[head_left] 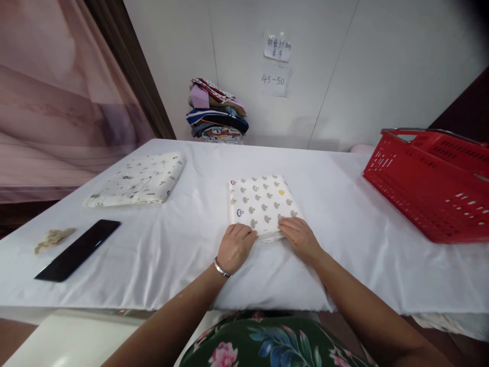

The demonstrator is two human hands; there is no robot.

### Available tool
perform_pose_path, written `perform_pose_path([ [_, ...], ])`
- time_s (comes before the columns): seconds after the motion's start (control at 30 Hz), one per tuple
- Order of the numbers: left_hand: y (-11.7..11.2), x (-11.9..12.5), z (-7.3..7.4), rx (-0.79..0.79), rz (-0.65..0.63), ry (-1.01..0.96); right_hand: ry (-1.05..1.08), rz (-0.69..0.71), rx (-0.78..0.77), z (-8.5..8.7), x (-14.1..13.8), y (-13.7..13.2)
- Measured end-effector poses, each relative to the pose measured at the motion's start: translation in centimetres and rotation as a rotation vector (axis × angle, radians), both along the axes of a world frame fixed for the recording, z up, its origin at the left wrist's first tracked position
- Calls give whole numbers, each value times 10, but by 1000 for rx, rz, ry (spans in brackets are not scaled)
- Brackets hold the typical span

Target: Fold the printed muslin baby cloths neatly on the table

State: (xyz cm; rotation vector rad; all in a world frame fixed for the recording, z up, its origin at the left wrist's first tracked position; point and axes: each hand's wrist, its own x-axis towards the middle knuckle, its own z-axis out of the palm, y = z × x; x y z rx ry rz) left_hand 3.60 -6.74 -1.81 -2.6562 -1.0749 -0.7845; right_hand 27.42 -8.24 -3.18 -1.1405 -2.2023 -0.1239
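A white folded cloth [263, 201] printed with grey mushrooms, plus a few coloured ones, lies flat in front of me. My left hand [236, 245] is closed on its near left corner, fingers over the top. At the near right corner, my right hand [300, 237] grips the same cloth with its fingers bent onto the print. Several layers show along the near edge between the two hands. The thumbs and whatever is under the fingers are mostly hidden.
A second folded cloth [139, 178] with small prints lies at the left. Nearer are a black phone-like slab [78, 250] and a crumpled beige scrap [53, 238]. A red basket [431, 183] stands right on the white tablecloth [183, 244]. Folded fabrics [217, 114] are stacked behind.
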Motion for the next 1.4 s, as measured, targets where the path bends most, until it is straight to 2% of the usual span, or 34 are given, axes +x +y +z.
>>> perform_pose_path([
  [0.33, -4, -1, -1, -21, 20, -41, -2, 19, -30, 0, 2, -3],
  [0.5, -3, -3, -1, 20, 30, -79, -9, 22, -27, 0, 3, -4],
  [0.7, -3, -3, 0, 47, 39, -94, 64, -22, 45, -1, 0, -2],
  [1.0, -1, 5, 1, 3, 14, -106, 122, -38, 133, 1, -3, 1],
  [1.2, 6, 9, 4, 90, 8, -136, 142, -75, 165, 2, -4, 0],
  [1.4, 4, 8, 0, 39, 22, -37, 62, -47, 84, -4, -3, 3],
])
